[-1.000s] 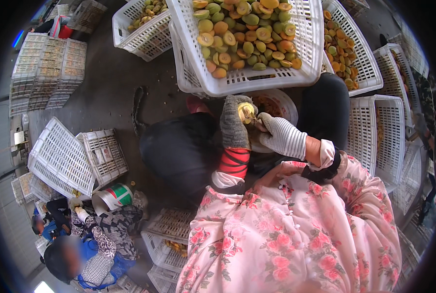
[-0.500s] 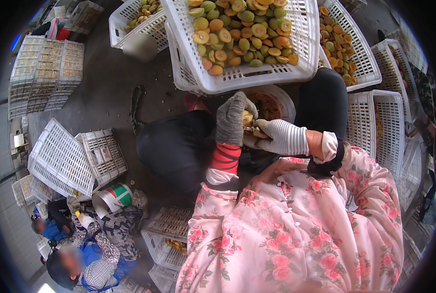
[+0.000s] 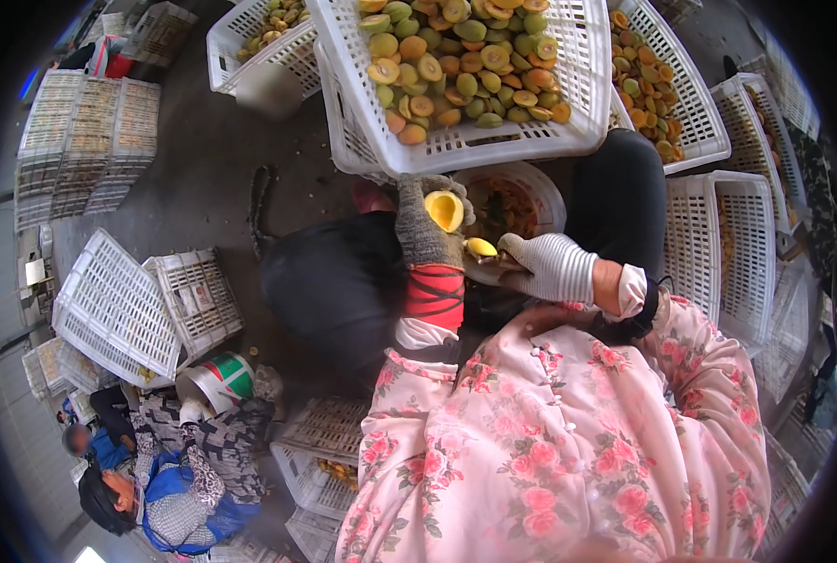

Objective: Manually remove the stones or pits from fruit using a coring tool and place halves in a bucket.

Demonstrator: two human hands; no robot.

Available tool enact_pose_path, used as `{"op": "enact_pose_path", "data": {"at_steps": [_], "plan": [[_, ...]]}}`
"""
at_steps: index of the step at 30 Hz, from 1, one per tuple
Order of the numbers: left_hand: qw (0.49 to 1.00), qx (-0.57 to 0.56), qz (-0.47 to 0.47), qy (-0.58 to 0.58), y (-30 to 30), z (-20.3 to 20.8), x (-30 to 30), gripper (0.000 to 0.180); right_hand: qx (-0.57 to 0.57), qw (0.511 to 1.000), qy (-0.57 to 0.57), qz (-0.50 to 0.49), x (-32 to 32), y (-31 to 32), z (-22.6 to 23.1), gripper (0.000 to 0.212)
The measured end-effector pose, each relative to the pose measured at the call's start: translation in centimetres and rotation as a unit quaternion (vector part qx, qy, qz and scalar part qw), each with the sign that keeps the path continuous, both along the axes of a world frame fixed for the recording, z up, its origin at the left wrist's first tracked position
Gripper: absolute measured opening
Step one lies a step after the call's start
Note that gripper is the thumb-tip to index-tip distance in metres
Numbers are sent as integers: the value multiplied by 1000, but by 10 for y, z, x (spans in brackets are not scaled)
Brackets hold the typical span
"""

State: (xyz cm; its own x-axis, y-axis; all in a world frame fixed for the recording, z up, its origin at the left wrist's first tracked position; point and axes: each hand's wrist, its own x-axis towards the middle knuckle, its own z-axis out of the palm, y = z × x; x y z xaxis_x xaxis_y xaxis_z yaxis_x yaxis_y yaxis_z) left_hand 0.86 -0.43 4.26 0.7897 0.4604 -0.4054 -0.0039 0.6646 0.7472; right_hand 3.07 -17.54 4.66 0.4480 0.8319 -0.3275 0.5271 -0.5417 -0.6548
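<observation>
My left hand (image 3: 426,225), in a grey knit glove, is closed around an apricot half (image 3: 444,211), its yellow hollow facing up. To its right, my right hand (image 3: 548,266) wears a white and grey striped glove. Its fingers pinch a small pitting tool, mostly hidden in the grip. At the tool's tip sits a yellow oval piece (image 3: 481,248), perhaps the stone with flesh on it, apart from the half. Below both hands stands a round white bucket (image 3: 551,192) with orange-brown scraps inside.
Ahead, a white crate (image 3: 395,161) of halved apricots tilts toward me, with another full crate (image 3: 709,131) to its right. Stacked crates (image 3: 90,141) stand far left. Lower left, a co-worker (image 3: 184,507) sits near a white bucket (image 3: 217,383).
My hands have drawn apart. The left has turned so the half's hollow shows, and the right has pulled back with the yellow piece at the tool's tip. The co-worker has shifted posture.
</observation>
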Motion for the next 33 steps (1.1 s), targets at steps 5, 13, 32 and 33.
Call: {"op": "enact_pose_path", "data": {"at_steps": [5,13,32,33], "plan": [[998,55,15,26,3,-21,-1,39,-137,988,-65,-13,10,-9,3,26],[895,423,-109,-90,10,-76,-2,21,-146,973,-169,-55,17,-13,-8,31],[954,203,-209,-63,-19,-44,-5,49,103,982,-5,-161,38,3,-12,21],[955,203,-208,-66,-17,-42,-5,49,157,971,-35,-177,44,-5,-12,20]]}}
